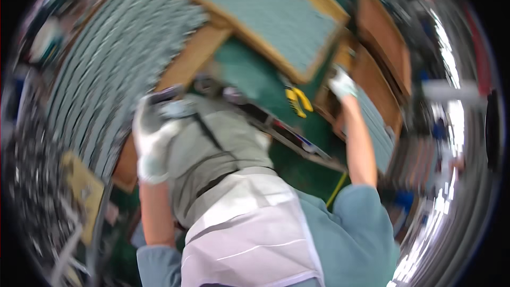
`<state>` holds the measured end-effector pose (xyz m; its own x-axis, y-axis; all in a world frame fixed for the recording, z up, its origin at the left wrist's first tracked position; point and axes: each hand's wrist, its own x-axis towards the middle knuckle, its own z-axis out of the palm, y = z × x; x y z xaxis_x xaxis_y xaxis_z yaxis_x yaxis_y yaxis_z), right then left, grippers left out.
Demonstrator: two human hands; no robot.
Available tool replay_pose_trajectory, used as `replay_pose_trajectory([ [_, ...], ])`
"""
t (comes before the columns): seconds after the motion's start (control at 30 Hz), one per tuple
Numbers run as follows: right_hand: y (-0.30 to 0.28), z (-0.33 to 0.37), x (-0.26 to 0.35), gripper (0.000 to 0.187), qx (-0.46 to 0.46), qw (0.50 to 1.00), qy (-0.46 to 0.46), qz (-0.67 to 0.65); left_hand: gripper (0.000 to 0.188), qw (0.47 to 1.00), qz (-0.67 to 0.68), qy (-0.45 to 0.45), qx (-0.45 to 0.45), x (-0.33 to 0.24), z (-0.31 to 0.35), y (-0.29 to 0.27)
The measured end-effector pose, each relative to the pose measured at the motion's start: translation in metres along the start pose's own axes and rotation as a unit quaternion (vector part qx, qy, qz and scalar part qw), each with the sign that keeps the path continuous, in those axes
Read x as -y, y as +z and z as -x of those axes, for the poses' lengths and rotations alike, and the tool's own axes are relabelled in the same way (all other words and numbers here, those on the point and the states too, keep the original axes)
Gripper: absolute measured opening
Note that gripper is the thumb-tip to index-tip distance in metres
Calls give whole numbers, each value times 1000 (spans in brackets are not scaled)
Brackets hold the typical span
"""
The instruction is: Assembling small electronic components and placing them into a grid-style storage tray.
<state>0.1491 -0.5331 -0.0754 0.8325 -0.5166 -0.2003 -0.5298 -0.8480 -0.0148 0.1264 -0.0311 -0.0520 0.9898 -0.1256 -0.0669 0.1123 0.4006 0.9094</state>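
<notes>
My left hand [151, 141], in a white glove, is closed around a small grey object [178, 109] with a dark upper part; blur hides its kind. It is held in front of my lap, beside rows of stacked grey strips [119, 69]. My right hand [341, 83], also gloved, reaches out to the right at the edge of a brown box [325, 98]. Its fingers are smeared by motion, and anything in them cannot be made out. Between the hands, a pair of yellow-handled pliers [297, 101] lies on the green surface [241, 64].
A wood-rimmed tray with a grey sheet inside [265, 16] stands ahead. More brown boxes [377, 79] and grey strips [374, 125] are at the right. A long dark bar [287, 133] runs slanting beside my lap. A tan board [84, 196] sits at the lower left.
</notes>
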Motion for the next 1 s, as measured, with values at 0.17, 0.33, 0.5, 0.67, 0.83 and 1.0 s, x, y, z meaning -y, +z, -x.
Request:
replay_pose_trajectory([
  [0.17,-36,5,25,52,-119,966,-216,-83,45,993,69,89,-34,-1,12,-5],
  [0.33,-39,150,268,75,376,700,-416,-444,37,849,-424,271,-159,-7,26,-5],
  [0.5,14,198,345,69,394,632,-436,-506,50,755,-552,253,-247,-6,57,-23],
  [0.67,11,220,360,65,342,704,-530,-326,22,763,-546,180,-297,12,105,-36],
  [0.83,-5,160,347,62,25,685,-676,-272,21,748,-556,139,-334,-13,139,-64],
  [1.0,-20,170,335,62,154,755,-593,-234,28,753,-343,193,-527,-7,152,-133],
])
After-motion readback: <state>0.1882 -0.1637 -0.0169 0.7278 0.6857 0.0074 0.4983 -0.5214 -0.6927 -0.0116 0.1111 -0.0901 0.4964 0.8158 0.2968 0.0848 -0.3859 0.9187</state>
